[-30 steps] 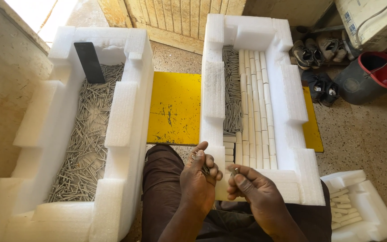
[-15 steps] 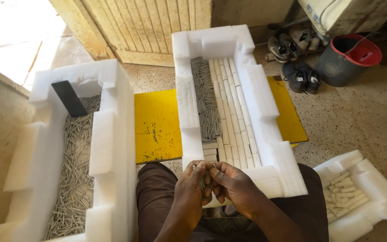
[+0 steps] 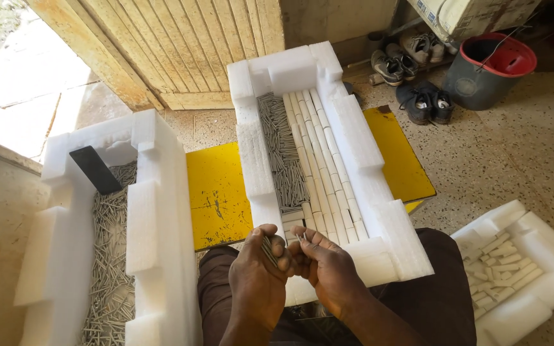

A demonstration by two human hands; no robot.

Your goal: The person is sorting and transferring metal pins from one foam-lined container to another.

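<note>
The left hand (image 3: 261,275) is curled narrow around a small bundle of thin grey sticks (image 3: 269,251), and the right hand (image 3: 328,269) meets it fingertip to fingertip, pinching the tips of the same bundle; both sit over the person's lap at the near end of the middle foam tray (image 3: 354,138). The step in hand looks like gathering and evening up the sticks into one packet, and the next move probably calls for a steady pinch so none slip out. That middle tray holds a heap of loose grey sticks beside neat rows of white wrapped rolls (image 3: 318,160). The left foam tray (image 3: 155,211) is filled with loose sticks and has a black slab (image 3: 95,170) leaning at its far end. A smaller foam tray (image 3: 527,269) with white rolls lies at the right. A yellow board (image 3: 216,192) lies on the speckled floor (image 3: 514,160), with a wooden door (image 3: 181,45), shoes (image 3: 411,77) and a red-rimmed bucket (image 3: 488,70) beyond.
</note>
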